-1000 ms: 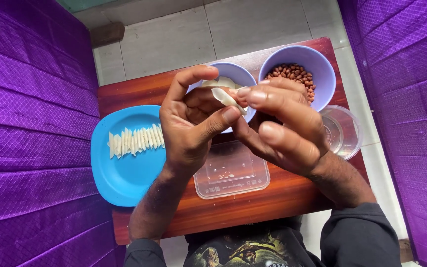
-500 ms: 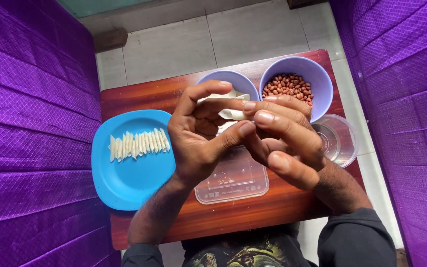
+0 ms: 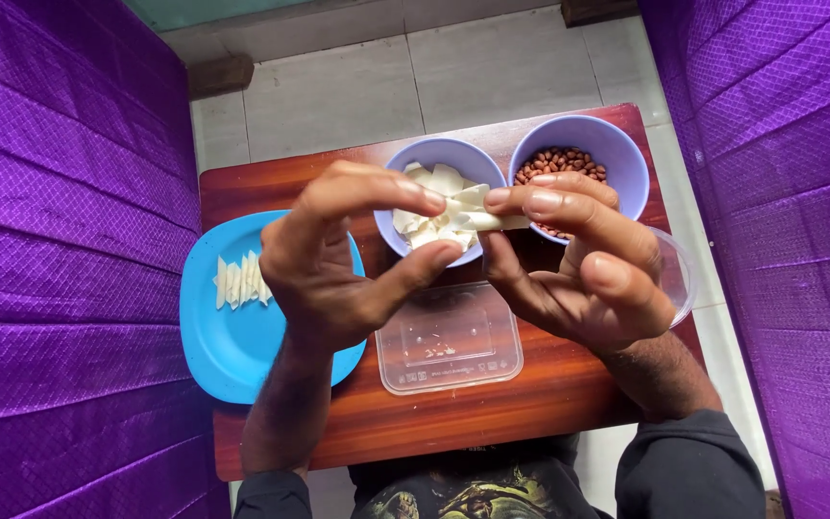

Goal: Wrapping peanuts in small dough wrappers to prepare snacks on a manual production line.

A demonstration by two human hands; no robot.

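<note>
At frame centre, my right hand (image 3: pixel 588 269) pinches a pale wrapper (image 3: pixel 494 221) between thumb and curled fingers, above the wrapper bowl (image 3: pixel 434 154). My left hand (image 3: pixel 338 264) sits just beside it, thumb and forefinger spread in an open C, holding nothing. Peanut bowl (image 3: pixel 617 154) upper right; blue plate (image 3: pixel 232 346) with rolls (image 3: pixel 240 282) at left; clear tub (image 3: pixel 449 338) below the hands.

Plate (image 3: pixel 232 356) left of tub (image 3: pixel 449 351)

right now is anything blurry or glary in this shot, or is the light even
Head view: soft, even daylight, no hard shadows; both the left hand and right hand look sharp, as does the rolled pale strip; faint sheen on the clear plastic container; wide-angle bending at the purple edges.
</note>
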